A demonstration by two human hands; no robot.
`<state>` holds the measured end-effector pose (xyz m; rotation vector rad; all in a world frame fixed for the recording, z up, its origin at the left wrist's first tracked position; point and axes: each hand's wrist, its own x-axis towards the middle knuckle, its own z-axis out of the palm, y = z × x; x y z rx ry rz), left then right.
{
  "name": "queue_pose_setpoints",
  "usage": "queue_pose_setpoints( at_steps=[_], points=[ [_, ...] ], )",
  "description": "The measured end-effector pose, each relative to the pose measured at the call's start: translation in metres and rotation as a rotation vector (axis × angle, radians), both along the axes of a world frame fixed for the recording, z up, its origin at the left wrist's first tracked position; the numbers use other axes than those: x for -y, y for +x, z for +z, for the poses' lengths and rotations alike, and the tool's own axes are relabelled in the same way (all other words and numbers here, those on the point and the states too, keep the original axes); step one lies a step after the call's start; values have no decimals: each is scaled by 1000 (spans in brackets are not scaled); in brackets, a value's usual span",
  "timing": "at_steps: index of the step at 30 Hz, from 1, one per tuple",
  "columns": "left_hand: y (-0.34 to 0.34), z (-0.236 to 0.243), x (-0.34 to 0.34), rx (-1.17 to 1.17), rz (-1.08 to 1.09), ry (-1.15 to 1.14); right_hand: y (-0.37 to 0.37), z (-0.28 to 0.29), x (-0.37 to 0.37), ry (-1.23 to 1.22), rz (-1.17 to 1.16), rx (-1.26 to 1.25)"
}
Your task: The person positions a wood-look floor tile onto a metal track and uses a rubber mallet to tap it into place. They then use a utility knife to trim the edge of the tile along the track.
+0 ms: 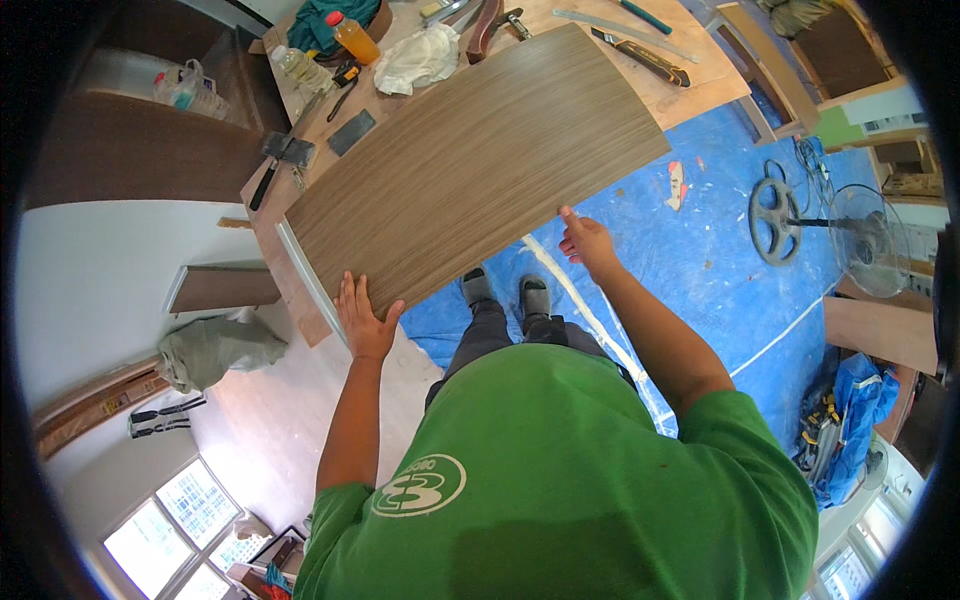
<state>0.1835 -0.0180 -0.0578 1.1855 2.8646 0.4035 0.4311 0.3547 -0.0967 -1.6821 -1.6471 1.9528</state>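
Note:
A long brown wood-grain panel [460, 170] lies at an angle on the plywood table [685, 40], its near edge over the blue-covered floor. My left hand [365, 315] rests on the panel's lower-left end with fingers spread, beside a pale strip [305, 270]. My right hand [585, 245] is at the near edge further right, fingers bent and touching it. Beyond the panel lie a utility knife [645, 58], a metal ruler [600, 24], a hammer [512, 22], a crumpled white cloth [415, 58], a grey block [350, 132] and a black-handled tool [265, 180].
A blue sheet [720, 300] covers the floor. At the right stand a fan [865, 240], wooden frames [770, 70] and a blue bag [845, 420]. A covered bundle [215, 350] is at the left. Bottles [355, 40] and a tape measure [346, 73] sit on the table's back left.

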Motion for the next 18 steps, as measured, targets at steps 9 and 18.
queue_pose_setpoints(
  at_steps=[9, 18],
  points=[
    [1, 9, -8, 42, -17, -74, 17, -16, 44, 89, 597, 204],
    [8, 10, 24, 49, 199, -138, 188, -99, 14, -130, 667, 488]
  ],
)
